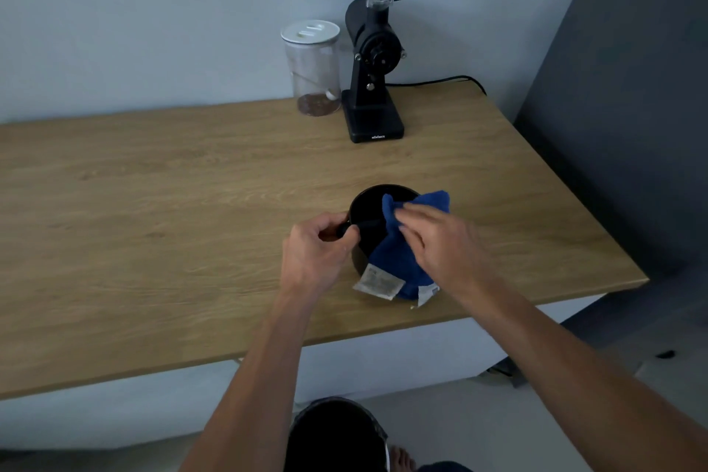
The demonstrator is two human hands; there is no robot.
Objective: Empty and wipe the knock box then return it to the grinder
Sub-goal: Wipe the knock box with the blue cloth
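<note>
A round black knock box (367,207) stands on the wooden table (191,211) near its front edge. A black bar crosses its opening. My left hand (316,249) is closed on the left end of that bar at the rim. A blue cloth (398,257) with white tags drapes over the box's right side and into the opening. My right hand (433,238) presses on the cloth, its fingers partly over the rim. The black grinder (373,69) with a clear hopper stands at the back of the table, well behind the box.
A clear jar (314,69) with a white lid and some coffee in it stands left of the grinder. A black cable (440,80) runs behind it. A black-lined bin (337,433) sits on the floor below the table's front edge. A grey wall is at the right.
</note>
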